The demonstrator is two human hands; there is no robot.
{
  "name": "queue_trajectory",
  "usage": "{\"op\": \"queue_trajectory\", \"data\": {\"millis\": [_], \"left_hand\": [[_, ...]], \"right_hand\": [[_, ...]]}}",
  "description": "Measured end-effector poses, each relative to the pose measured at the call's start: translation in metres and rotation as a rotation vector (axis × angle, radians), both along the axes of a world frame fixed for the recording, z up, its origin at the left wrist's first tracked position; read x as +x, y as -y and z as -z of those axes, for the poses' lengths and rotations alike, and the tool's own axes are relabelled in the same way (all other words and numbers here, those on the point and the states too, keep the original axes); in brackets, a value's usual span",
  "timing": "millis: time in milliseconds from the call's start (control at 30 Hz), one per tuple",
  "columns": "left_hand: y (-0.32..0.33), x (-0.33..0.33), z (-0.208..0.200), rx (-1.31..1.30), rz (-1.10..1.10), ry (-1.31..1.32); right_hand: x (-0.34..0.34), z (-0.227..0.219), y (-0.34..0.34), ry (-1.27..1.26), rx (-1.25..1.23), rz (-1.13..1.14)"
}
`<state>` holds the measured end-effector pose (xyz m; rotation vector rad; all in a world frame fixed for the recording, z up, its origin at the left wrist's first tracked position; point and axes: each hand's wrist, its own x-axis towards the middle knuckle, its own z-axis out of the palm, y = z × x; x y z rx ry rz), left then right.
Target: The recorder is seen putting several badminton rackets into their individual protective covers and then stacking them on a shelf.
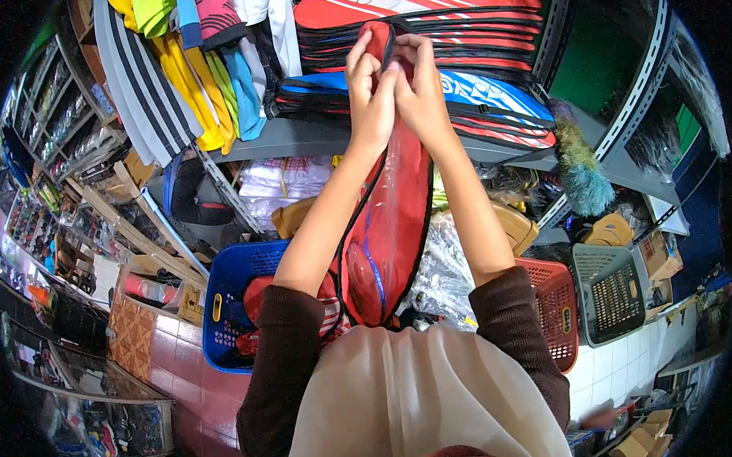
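Note:
A long red racket bag (409,203) with black edging and a glossy clear front hangs upright before me, its narrow end up and its wide end near my waist. A blue line shows through the clear part. My left hand (372,99) grips the left side of the narrow end with bent fingers. On the other side, my right hand (419,90) is closed on the same end, thumb close to the left one. What the fingertips pinch is partly hidden. Right behind my hands lies a blue racket bag (490,95) on the shelf.
Red racket bags (423,9) are stacked on the grey metal shelf (298,142). Shirts (208,89) hang at the left. Below stand a blue basket (223,290), a red basket (554,302) and a grey-green basket (618,292). A fluffy duster (583,172) hangs at the right post.

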<state>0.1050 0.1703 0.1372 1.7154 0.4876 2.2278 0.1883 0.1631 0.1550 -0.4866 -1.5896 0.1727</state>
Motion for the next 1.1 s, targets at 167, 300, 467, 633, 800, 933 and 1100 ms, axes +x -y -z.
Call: {"op": "queue_trajectory", "data": {"millis": [167,300,467,633,800,933,1100], "left_hand": [[0.003,-0.006,0.0,0.047,-0.008,-0.061],[0.004,-0.001,0.002,0.025,0.046,-0.029],[0.001,0.004,0.003,-0.032,-0.054,0.054],[0.005,0.003,0.005,-0.022,-0.115,0.092],[0.017,0.003,0.004,-0.077,0.007,0.07],[0.022,0.019,0.004,0.088,-0.008,-0.107],[0.015,0.008,0.005,0.006,0.158,-0.053]], "right_hand": [[0.008,-0.015,0.009,0.268,-0.168,0.057],[0.009,-0.025,0.01,0.206,0.12,0.48],[0.009,-0.025,0.025,0.196,0.162,0.566],[0.034,-0.03,0.041,0.192,0.107,0.55],[0.046,-0.031,0.026,0.154,0.211,0.551],[0.037,-0.029,0.004,0.162,-0.085,0.469],[0.034,-0.024,0.001,0.147,-0.081,0.562]]}}
